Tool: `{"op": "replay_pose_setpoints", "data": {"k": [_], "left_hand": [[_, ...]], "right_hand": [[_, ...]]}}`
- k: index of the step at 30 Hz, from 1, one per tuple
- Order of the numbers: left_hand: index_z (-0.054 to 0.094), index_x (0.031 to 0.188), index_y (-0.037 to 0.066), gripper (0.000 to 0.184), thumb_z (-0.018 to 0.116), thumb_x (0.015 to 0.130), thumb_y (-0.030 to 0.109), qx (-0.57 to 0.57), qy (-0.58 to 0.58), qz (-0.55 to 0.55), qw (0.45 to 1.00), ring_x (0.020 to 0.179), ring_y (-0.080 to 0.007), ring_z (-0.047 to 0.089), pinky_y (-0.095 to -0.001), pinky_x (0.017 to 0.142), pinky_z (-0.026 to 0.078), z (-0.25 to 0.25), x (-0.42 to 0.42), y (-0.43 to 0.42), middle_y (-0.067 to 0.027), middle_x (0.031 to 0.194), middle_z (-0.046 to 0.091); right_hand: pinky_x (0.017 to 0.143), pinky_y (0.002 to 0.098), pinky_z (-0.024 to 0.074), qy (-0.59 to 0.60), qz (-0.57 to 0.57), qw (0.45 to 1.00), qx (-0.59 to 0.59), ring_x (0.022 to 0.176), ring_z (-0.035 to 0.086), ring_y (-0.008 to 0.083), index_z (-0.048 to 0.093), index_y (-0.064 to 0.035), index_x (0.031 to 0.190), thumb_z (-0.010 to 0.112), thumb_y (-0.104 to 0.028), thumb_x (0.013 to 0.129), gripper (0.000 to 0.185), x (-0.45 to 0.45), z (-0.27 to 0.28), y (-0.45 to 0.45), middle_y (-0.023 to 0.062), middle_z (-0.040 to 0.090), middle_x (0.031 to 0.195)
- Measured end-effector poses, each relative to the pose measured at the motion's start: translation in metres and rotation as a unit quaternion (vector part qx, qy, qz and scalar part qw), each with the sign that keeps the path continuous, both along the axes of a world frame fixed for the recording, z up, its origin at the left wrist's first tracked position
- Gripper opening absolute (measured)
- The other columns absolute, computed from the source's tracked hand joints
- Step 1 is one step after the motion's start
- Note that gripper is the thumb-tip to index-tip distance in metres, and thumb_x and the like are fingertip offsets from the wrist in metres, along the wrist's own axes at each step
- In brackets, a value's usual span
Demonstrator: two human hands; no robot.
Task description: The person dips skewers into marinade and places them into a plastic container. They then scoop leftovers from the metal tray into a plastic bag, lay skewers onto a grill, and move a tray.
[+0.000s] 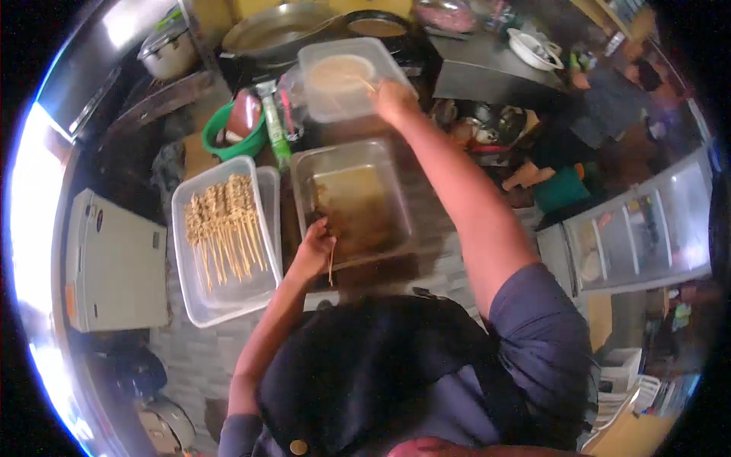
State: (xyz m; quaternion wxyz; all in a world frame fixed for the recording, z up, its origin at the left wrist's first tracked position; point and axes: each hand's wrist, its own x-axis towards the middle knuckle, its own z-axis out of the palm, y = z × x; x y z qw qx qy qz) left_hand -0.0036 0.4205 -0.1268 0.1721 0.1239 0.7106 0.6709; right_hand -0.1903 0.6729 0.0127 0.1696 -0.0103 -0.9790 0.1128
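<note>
Head view: at the far left is a white freezer [118, 263], with a dark badge and an orange patch too small to read. Next comes a clear tub [236, 298], holding a row of meat skewers [222, 217] side by side, meat at the far end and bare sticks toward the person. Its near edge juts past the tabletop [288, 202], so a bump from the left forearm could tip it. Beyond it is a green bowl [215, 143] with a reddish pack [245, 114] inside (the print on it is lost to blur). A tube [279, 145] with a green label lies beside it; its brand cannot be read.

The left hand [314, 250] is at the left rim of a metal tray [346, 151], its fingers pinched on a skewer [331, 266], whose stick points down over the near side. A loose pinch, or wet fingers, could let it slip into the brown liquid [358, 217]. Past the tray is a box [321, 108] of tan sauce [339, 72]. The right hand [394, 100] reaches over its right rim, fingers closed on a thin stick [367, 83]. Leaning on that rim could tilt the box and spill sauce; a quick lift could drip it across the tray. Farther right are a white bowl [533, 50] and what looks like another person [601, 99], blurred.
</note>
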Motion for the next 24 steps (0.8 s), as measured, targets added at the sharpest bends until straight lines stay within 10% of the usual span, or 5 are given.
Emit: {"op": "replay_pose_setpoints", "data": {"k": [2, 11, 18, 20, 24], "left_hand": [[0.039, 0.119, 0.009, 0.039, 0.049, 0.082, 0.002, 0.019, -0.093, 0.092, 0.991, 0.08, -0.0091, 0.047, -0.02, 0.064, 0.038, 0.018, 0.0, -0.01, -0.0048, 0.1, 0.05], [0.049, 0.105, 0.006, 0.021, 0.047, 0.085, 0.008, 0.076, -0.175, 0.124, 0.974, 0.073, -0.0074, 0.051, -0.0184, 0.059, 0.04, 0.036, -0.002, -0.027, -0.0004, 0.089, 0.053], [0.049, 0.104, 0.005, 0.02, 0.047, 0.084, 0.008, 0.118, -0.203, 0.059, 0.97, 0.077, -0.0085, 0.05, -0.0199, 0.063, 0.04, 0.023, -0.024, -0.007, -0.0007, 0.088, 0.053], [0.047, 0.107, 0.004, 0.023, 0.047, 0.084, 0.008, 0.117, -0.15, 0.071, 0.979, 0.083, -0.0122, 0.05, -0.0238, 0.07, 0.041, 0.005, -0.031, 0.001, -0.0041, 0.094, 0.052], [0.032, 0.118, 0.003, 0.045, 0.055, 0.08, 0.011, 0.102, -0.244, 0.127, 0.956, 0.093, -0.017, 0.047, -0.0312, 0.077, 0.043, 0.029, -0.028, 0.03, -0.0102, 0.101, 0.048]], "right_hand": [[0.079, 0.0396, 0.0393, 0.209, 0.029, 0.976, 0.052, 0.095, 0.048, 0.0322, 0.059, -0.0084, 0.085, 0.052, -0.034, 0.075, 0.029, 0.005, 0.005, -0.021, 0.0144, 0.056, 0.095], [0.068, 0.0432, 0.045, -0.332, 0.271, 0.904, -0.007, 0.07, 0.058, 0.0339, 0.063, -0.0006, 0.075, 0.044, -0.043, 0.079, 0.046, 0.156, -0.18, -0.1, 0.0218, 0.059, 0.074], [0.044, 0.039, 0.0394, -0.265, 0.304, 0.909, -0.106, 0.046, 0.052, 0.0263, 0.061, -0.0026, 0.071, 0.039, -0.036, 0.081, 0.041, 0.171, -0.209, -0.102, 0.0129, 0.056, 0.057], [0.038, 0.0336, 0.0352, -0.413, 0.074, 0.717, -0.556, 0.04, 0.046, 0.0181, 0.059, -0.0044, 0.069, 0.042, -0.026, 0.079, 0.03, 0.177, -0.179, -0.099, 0.007, 0.051, 0.051], [0.035, 0.0305, 0.0307, -0.281, 0.099, 0.773, -0.56, 0.037, 0.04, 0.0136, 0.056, -0.006, 0.07, 0.044, -0.02, 0.079, 0.02, 0.191, -0.191, -0.074, 0.0021, 0.044, 0.047]]}}
